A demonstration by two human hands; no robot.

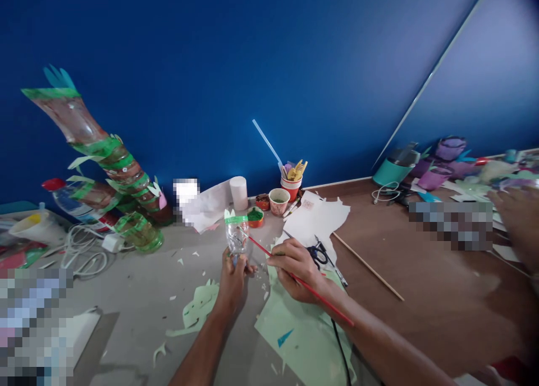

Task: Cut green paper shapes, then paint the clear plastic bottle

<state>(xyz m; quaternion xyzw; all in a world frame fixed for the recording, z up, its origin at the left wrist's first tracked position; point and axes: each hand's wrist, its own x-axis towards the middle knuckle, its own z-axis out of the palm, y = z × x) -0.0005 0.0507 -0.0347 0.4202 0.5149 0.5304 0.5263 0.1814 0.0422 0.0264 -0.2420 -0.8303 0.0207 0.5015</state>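
Left hand (236, 265): gripping the bottle (237, 237) low, seemingly leaving its side clear.
Right hand (297, 268): holding the red brush (322, 299) pen-style, probably for control.
Bottle: upright over the table (135, 302), brush tip by its side.
Green paint (255, 215): just behind, likely for easy dipping.

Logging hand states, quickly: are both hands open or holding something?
Left hand: closed, holding the clear green-banded container.
Right hand: closed, holding a thin red stick.
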